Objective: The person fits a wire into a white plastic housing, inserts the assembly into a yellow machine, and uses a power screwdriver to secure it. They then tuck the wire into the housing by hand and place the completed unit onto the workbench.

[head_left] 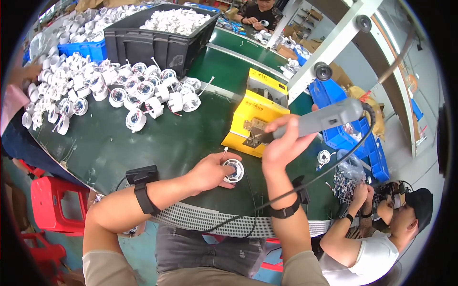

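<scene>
Left hand [210,170] rests on green table [119,148], fingers closed around small round white fitting [234,170], pinning it flat near the table's front edge. Right hand [281,143] grips grey corded power tool [319,120]; tip appears to sit just above the fitting. Behind: yellow machine [255,121]. Further left, pile of white fittings [109,88]; beyond, black crate [162,33].

Bench [143,143]: dark green mat, slight sheen. Round housing [234,170]: white glossy plastic. Power tool [324,119]: grey matt plastic. Crate [157,40]: black plastic.
</scene>
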The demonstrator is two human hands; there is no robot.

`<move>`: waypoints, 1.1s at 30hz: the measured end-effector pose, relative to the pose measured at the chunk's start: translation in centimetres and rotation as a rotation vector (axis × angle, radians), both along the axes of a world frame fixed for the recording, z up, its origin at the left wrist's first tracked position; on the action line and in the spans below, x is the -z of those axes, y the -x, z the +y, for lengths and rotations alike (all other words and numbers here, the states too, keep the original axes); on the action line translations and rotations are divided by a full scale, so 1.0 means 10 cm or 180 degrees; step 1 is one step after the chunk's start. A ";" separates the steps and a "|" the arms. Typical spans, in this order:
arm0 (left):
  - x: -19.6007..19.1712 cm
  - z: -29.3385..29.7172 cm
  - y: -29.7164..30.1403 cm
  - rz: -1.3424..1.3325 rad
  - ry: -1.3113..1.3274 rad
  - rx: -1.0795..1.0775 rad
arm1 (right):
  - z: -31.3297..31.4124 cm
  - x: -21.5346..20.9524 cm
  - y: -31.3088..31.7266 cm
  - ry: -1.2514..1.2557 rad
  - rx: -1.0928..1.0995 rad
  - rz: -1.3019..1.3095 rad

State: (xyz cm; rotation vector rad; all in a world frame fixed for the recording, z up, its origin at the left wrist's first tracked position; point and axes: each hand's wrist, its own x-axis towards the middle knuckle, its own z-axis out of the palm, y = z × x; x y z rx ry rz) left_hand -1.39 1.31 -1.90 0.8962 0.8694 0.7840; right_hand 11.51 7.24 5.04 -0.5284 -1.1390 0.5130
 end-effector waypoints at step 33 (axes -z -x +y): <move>-0.02 0.02 0.01 0.0081 0.0017 -0.0187 | -0.13 0.03 0.05 0.0656 -0.0112 -0.0116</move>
